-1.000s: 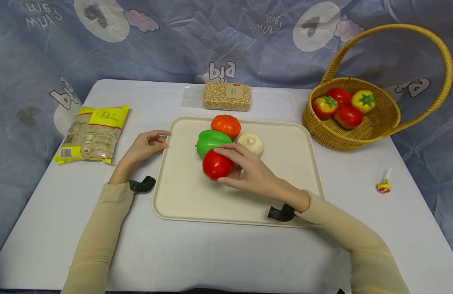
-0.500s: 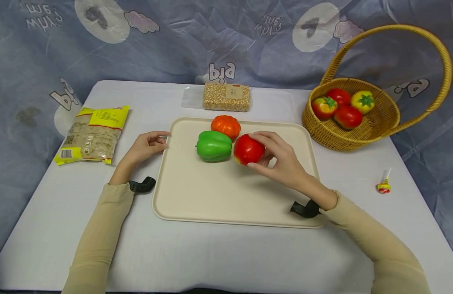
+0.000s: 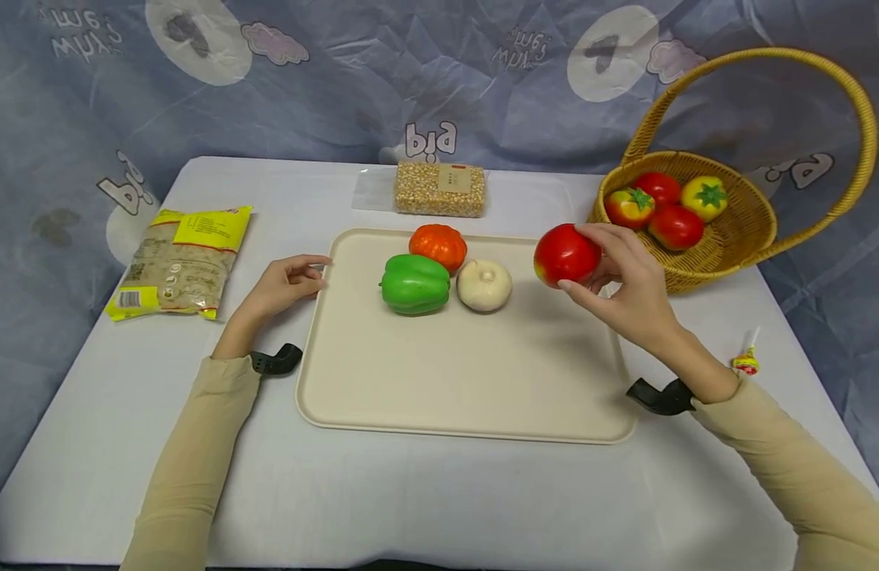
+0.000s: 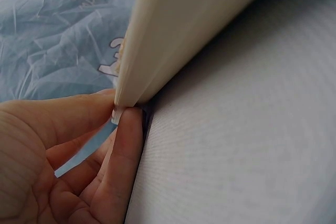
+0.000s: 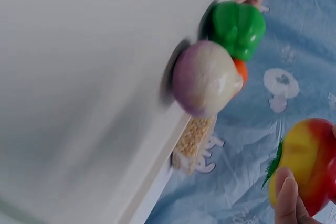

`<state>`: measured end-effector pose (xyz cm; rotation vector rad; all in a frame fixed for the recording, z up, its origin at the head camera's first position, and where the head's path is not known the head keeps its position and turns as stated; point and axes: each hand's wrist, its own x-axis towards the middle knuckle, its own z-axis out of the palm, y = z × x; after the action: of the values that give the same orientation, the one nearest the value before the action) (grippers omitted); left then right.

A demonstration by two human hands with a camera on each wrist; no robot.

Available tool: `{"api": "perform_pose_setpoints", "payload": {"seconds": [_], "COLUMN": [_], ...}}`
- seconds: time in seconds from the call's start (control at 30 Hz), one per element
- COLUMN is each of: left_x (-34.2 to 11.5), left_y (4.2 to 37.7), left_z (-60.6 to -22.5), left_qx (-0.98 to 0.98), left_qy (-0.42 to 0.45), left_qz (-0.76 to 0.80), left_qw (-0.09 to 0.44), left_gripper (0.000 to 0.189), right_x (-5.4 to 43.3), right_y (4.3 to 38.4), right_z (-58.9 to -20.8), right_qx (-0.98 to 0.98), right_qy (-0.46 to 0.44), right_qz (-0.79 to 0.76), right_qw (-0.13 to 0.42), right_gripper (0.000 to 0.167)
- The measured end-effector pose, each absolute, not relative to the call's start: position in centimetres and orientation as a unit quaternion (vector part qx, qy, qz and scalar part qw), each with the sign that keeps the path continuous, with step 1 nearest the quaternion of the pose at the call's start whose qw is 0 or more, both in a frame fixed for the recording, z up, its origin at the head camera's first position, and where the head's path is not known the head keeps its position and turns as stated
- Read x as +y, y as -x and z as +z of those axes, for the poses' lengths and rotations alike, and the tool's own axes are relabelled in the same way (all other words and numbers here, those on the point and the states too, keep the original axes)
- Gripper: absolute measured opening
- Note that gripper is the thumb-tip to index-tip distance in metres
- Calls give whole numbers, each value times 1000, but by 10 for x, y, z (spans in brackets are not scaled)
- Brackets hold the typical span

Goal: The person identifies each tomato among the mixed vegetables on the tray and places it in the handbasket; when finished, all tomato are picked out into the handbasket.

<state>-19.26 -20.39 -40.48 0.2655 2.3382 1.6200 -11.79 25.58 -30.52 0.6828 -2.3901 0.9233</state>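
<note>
In the head view my right hand [image 3: 624, 277] grips a toy tomato [image 3: 566, 255] between thumb and fingers, raised over the tray's right side. The right wrist view shows its yellow part and green leaves. My left hand [image 3: 285, 281] pinches the left rim of the beige tray [image 3: 468, 381]; the left wrist view shows digits on both sides of the rim [image 4: 126, 77]. Grouped on the tray are a green bell pepper [image 3: 414, 284], an orange pumpkin [image 3: 439, 246] and a white turnip [image 3: 485, 285], its purple side showing in the right wrist view.
A wicker basket [image 3: 756, 226] with several red and yellow toy tomatoes stands at the back right. A lollipop [image 3: 746, 361] lies by my right wrist. Behind the tray is a pack of corn kernels [image 3: 439, 189]; a yellow bag [image 3: 178, 262] lies at left.
My right hand has carried the tomato from in front of the bell pepper rightward and up, past the turnip, toward the basket. The left hand stays at the tray's rim.
</note>
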Motion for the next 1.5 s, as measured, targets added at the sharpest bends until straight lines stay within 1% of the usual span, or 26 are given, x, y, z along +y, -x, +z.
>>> {"api": "perform_pose_setpoints", "payload": {"seconds": [0.43, 0.63, 0.87, 1.1, 1.37, 1.5], "left_x": [-203, -204, -204, -204, -204, -204], "left_y": [190, 191, 190, 191, 192, 192], "left_z": [-405, -405, -405, -404, -404, -406], "left_qx": [803, 803, 808, 809, 812, 813], "left_qy": [-91, -90, -91, -92, -98, -97], "left_qz": [572, 572, 565, 564, 559, 558], "left_qw": [143, 140, 141, 136, 135, 137], "left_gripper": [45, 44, 45, 44, 44, 45], "right_x": [294, 314, 331, 348, 369, 381], "right_y": [135, 145, 156, 167, 177, 184], "right_z": [-306, -310, -318, -322, -329, -333], "right_qx": [-892, -895, -895, -918, -944, -956], "right_qy": [-188, -164, -104, -28, 38, 41], "right_qz": [287, 281, 293, 273, 259, 247], "right_qw": [295, 305, 320, 288, 201, 154], "right_gripper": [67, 62, 58, 58, 60, 63]}}
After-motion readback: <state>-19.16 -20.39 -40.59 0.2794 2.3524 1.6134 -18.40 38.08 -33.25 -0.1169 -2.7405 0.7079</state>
